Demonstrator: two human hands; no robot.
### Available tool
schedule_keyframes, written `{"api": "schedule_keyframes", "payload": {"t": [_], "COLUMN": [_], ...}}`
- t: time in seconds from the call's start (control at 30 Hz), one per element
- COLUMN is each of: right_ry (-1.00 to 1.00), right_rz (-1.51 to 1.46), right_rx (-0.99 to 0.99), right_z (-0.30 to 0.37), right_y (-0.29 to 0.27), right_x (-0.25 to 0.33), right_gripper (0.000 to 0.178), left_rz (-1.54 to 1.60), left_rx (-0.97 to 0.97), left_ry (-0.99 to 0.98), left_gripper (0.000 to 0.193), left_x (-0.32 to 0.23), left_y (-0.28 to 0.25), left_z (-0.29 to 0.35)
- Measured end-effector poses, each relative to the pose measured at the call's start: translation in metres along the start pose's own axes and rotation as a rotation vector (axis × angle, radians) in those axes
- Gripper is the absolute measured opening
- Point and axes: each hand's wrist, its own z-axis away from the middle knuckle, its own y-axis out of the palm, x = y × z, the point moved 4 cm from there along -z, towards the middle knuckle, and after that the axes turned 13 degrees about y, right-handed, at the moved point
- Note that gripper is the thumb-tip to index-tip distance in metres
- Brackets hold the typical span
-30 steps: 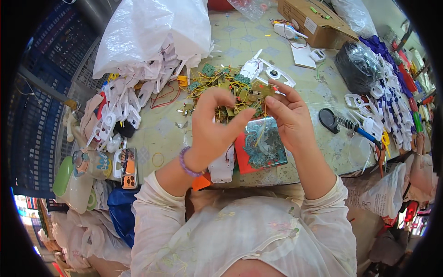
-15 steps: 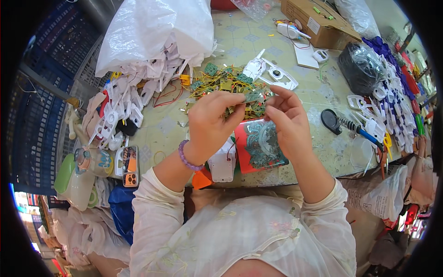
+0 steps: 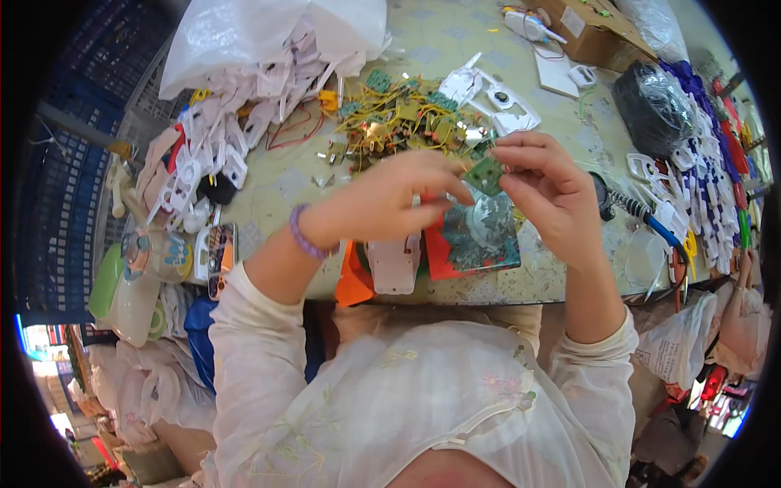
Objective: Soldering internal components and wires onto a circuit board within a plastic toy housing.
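A small green circuit board (image 3: pixel 486 175) is pinched between the thumb and fingers of my right hand (image 3: pixel 549 191). My left hand (image 3: pixel 399 191) reaches toward the board's left edge, slightly blurred, its thumb and fingers apart with nothing seen between them. Just beyond both hands lies a heap of circuit boards with yellow wires (image 3: pixel 407 114). Below the board sits a flat red tray or pad with a grey-green, scuffed surface (image 3: pixel 484 236). A white plastic housing (image 3: pixel 394 268) and an orange piece (image 3: pixel 352 281) lie under my left wrist.
White plastic shells (image 3: pixel 512 114) lie behind the heap. To the right is a soldering iron with a blue handle (image 3: pixel 661 232). A white sack (image 3: pixel 268 41) spills white parts at the back left. A phone (image 3: pixel 222 259) and a jar (image 3: pixel 159 256) stand at the left edge.
The circuit board has moved right and turned its green face toward me, held by my right hand. My left hand has opened its pinch. The whole view has shifted slightly.
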Motion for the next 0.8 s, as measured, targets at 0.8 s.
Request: {"api": "schedule_keyframes", "payload": {"t": [0.8], "right_ry": [-0.237], "right_rz": [0.741], "right_rx": [-0.155], "right_z": [0.028], "right_y": [0.040], "right_x": [-0.014], "right_gripper": [0.018], "left_rz": [0.297], "left_rx": [-0.551], "left_ry": [-0.677], "left_gripper": [0.026], "left_x": [-0.018], "left_y": [0.030], "left_z": [0.069]}}
